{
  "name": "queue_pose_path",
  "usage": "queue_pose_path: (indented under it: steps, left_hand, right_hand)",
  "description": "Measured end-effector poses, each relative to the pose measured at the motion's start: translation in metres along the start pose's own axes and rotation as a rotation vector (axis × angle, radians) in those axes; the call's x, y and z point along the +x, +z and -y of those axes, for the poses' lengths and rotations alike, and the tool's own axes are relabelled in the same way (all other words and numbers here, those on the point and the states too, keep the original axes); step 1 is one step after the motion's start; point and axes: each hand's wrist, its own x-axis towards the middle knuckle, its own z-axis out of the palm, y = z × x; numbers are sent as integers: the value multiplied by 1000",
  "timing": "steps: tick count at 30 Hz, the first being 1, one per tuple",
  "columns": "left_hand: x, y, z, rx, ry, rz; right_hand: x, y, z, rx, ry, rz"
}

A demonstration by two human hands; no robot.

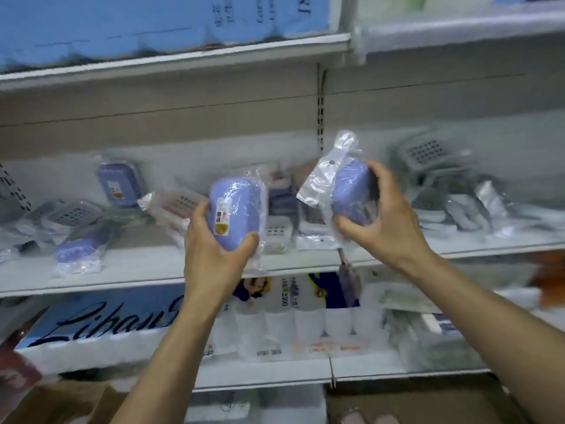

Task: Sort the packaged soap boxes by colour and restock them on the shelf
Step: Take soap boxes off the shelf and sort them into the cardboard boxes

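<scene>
My left hand [214,249] grips a purple soap box [237,209] in clear plastic wrap, label side facing me, held upright in front of the middle shelf [137,270]. My right hand [382,215] grips a second purple soap box [351,194], tilted, its plastic flap sticking up to the left. Two more purple boxes sit on the shelf, one standing at the back left [119,185] and one lying near the front left [81,250]. Grey and white boxes [73,214] lie around them.
Grey wrapped soap boxes [434,166] are piled on the right of the shelf, and white ones [284,209] lie behind my hands. Tissue packs [101,322] fill the shelf below. A blue pack [153,22] sits on the shelf above. Brown cartons [61,402] stand at floor level.
</scene>
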Motion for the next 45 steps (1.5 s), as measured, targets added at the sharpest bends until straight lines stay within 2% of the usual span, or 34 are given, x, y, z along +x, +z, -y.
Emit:
queue_pose_path:
  steps: [7,11,16,20,28,39,45]
  left_hand:
    - [-151,136,-76,-162,-75,287]
    - [-242,208,-110,-260,-146,511]
    - [-318,281,-134,-253,-268,703]
    - [-353,338,-143,-194,-318,856]
    - [-394,471,-146,-187,-400,989]
    - [-444,668,-136,-85,-535,1063]
    - [-501,754,-83,20,-748,1017]
  right_hand:
    - [-120,-184,-69,-147,271,8]
    - [-195,-284,-117,-245,463,-13]
    - [-269,-367,-173,-271,729,-75]
    - [-306,-396,-228,-313,904,-92]
    - [-326,-435,-374,-322,1126,-1]
    - [-330,-467,-552,-287,1292,261]
    - [-355,-448,-657,-228,1344,480]
